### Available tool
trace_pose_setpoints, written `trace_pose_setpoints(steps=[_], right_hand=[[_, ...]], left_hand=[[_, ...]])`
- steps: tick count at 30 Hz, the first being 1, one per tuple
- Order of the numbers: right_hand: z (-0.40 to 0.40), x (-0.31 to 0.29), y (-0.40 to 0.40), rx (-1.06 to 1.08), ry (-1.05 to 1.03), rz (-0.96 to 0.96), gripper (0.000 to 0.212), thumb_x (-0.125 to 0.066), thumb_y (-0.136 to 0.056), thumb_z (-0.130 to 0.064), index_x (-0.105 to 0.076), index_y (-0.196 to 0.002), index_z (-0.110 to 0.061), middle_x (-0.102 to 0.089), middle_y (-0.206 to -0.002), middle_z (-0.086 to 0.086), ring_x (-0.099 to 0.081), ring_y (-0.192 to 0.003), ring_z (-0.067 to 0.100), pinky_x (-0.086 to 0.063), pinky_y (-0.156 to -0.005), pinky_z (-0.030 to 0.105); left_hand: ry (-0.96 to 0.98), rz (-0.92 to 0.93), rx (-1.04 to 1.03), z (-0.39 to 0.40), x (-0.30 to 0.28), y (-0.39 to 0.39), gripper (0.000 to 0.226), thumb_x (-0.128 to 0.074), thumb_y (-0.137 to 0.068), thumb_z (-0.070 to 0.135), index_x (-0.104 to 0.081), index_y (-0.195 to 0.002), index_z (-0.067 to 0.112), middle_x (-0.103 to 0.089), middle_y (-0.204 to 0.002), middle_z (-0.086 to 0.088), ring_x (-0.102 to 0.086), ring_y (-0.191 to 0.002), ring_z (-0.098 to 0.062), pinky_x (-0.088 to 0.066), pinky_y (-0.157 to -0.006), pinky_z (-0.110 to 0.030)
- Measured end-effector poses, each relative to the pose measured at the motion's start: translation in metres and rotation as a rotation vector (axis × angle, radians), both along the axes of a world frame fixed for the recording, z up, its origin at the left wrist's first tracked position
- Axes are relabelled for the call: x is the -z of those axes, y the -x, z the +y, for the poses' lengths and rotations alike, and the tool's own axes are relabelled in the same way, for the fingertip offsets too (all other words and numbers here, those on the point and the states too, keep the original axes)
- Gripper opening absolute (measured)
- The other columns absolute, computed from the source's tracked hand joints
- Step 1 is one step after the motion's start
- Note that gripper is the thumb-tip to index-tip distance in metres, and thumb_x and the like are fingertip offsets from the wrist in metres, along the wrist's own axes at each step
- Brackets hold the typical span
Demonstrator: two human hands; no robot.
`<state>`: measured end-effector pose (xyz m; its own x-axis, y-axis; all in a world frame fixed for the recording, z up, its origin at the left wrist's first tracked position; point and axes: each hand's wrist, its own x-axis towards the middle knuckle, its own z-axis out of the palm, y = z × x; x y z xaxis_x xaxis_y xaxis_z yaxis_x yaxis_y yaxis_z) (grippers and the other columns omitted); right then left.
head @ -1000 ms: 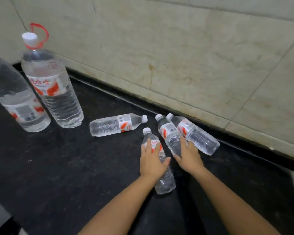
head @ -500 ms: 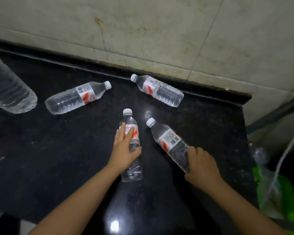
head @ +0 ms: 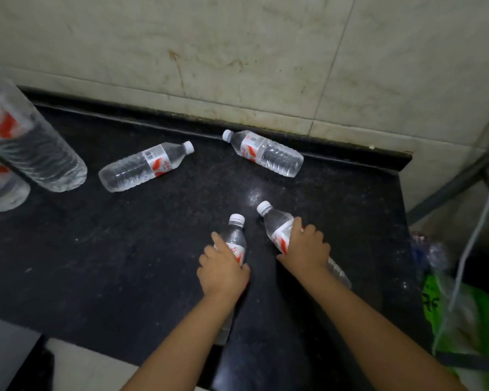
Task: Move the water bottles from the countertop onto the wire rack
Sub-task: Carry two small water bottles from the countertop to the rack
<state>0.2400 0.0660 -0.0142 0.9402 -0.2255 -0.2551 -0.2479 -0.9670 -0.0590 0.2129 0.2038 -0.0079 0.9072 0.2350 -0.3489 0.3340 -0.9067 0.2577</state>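
Small clear water bottles with white caps and red-and-white labels are on the black countertop (head: 153,249). My left hand (head: 222,270) is wrapped around one small bottle (head: 235,234), cap pointing away from me. My right hand (head: 305,248) grips a second small bottle (head: 277,225) around its label, its base showing behind my wrist. Two more small bottles lie on their sides: one at centre left (head: 141,167), one by the wall (head: 266,152). Part of the wire rack (head: 452,184) shows at the right edge as a grey bar.
Two large water bottles (head: 37,150) stand at the far left of the counter. A tiled wall (head: 237,52) runs behind. Right of the counter's end are a green bag (head: 469,314) and thin wires. The counter's front edge lies near my forearms.
Both hands have closed around their bottles and drawn them nearer to me and to the right. My view has shifted right, showing more of the counter's end.
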Motion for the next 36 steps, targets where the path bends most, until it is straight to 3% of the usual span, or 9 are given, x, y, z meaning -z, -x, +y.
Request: trace_pose_setpoints(steps=[5, 10, 19, 27, 32, 36], right_hand=[[-0.005, -0.002, 0.015, 0.055, -0.046, -0.007, 0.091, -0.070, -0.072, -0.043, -0.015, -0.137, -0.014, -0.038, -0.129, 0.013, -0.040, -0.118, 0.027, -0.040, -0.092, 0.038], [-0.030, -0.022, 0.046, 0.129, -0.090, -0.063, 0.084, -0.070, -0.071, -0.044, -0.022, -0.132, -0.015, -0.041, -0.126, 0.010, -0.043, -0.117, 0.025, -0.041, -0.091, 0.036], [-0.101, -0.162, 0.049, 0.130, -0.153, -0.525, 0.081, -0.070, -0.072, -0.043, -0.024, -0.130, -0.012, -0.042, -0.124, 0.013, -0.043, -0.114, 0.030, -0.041, -0.088, 0.038], [-0.221, -0.276, 0.119, 0.023, -0.175, -0.952, 0.077, -0.067, -0.074, -0.044, -0.025, -0.128, -0.009, -0.043, -0.122, 0.017, -0.043, -0.111, 0.033, -0.038, -0.087, 0.039], [-0.327, -0.297, 0.182, 0.049, -0.175, -1.071, 0.085, -0.069, -0.073, -0.041, -0.021, -0.135, -0.008, -0.042, -0.126, 0.019, -0.040, -0.116, 0.033, -0.037, -0.090, 0.039], [-0.401, -0.296, 0.215, 0.165, -0.209, -1.107, 0.085, -0.070, -0.073, -0.043, -0.021, -0.134, -0.008, -0.042, -0.127, 0.019, -0.041, -0.115, 0.032, -0.039, -0.090, 0.038]], left_hand=[[-0.052, -0.014, 0.040, -0.004, -0.004, 0.002, 0.082, -0.058, -0.082, 0.043, -0.010, -0.136, 0.004, -0.036, -0.130, -0.014, -0.039, -0.120, -0.027, -0.042, -0.091, -0.036], [-0.025, -0.122, 0.096, -0.021, -0.024, 0.010, 0.082, -0.055, -0.084, 0.044, -0.008, -0.137, 0.003, -0.035, -0.131, -0.013, -0.037, -0.121, -0.027, -0.039, -0.095, -0.036], [0.034, -0.523, 0.102, -0.093, -0.138, 0.011, 0.079, -0.057, -0.083, 0.042, -0.014, -0.134, 0.002, -0.039, -0.126, -0.017, -0.039, -0.115, -0.031, -0.039, -0.090, -0.037], [0.194, -0.913, 0.080, -0.223, -0.241, 0.069, 0.073, -0.061, -0.081, 0.036, -0.026, -0.132, -0.004, -0.042, -0.123, -0.025, -0.038, -0.112, -0.038, -0.030, -0.092, -0.041], [0.321, -1.058, 0.095, -0.328, -0.270, 0.122, 0.080, -0.064, -0.080, 0.032, -0.020, -0.135, -0.006, -0.039, -0.127, -0.027, -0.035, -0.115, -0.038, -0.027, -0.094, -0.042], [0.409, -1.061, 0.138, -0.400, -0.277, 0.147, 0.084, -0.064, -0.080, 0.034, -0.015, -0.138, -0.003, -0.036, -0.130, -0.025, -0.033, -0.117, -0.037, -0.028, -0.097, -0.042]])
